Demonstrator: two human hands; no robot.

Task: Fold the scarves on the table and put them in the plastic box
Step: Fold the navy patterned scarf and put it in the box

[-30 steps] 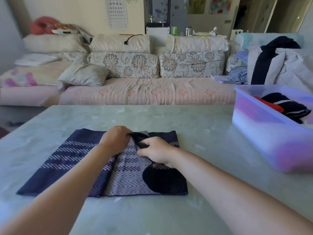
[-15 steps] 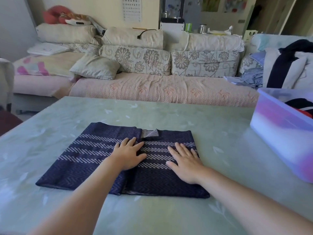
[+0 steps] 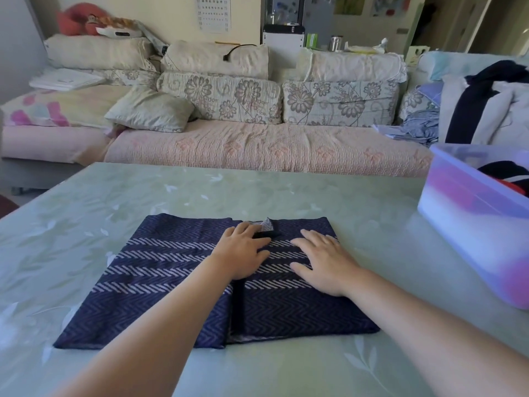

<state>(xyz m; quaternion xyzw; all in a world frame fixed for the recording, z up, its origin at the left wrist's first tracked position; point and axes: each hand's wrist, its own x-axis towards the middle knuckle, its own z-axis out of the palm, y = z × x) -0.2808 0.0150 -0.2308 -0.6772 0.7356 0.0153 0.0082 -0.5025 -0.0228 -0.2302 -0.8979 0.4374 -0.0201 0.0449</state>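
A navy scarf [image 3: 171, 282] with pale herringbone stripes lies flat on the surface [image 3: 372, 213], near centre, folded into a wide rectangle. A seam runs near to far down its middle, and a small pale corner shows at the far edge. The translucent box [image 3: 472, 224] stands at right, holding a dark scarf [image 3: 503, 171] and a red scarf [image 3: 515, 188].

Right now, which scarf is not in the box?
The navy zigzag scarf spread on the table; the dark striped one and the red one lie in the plastic box.
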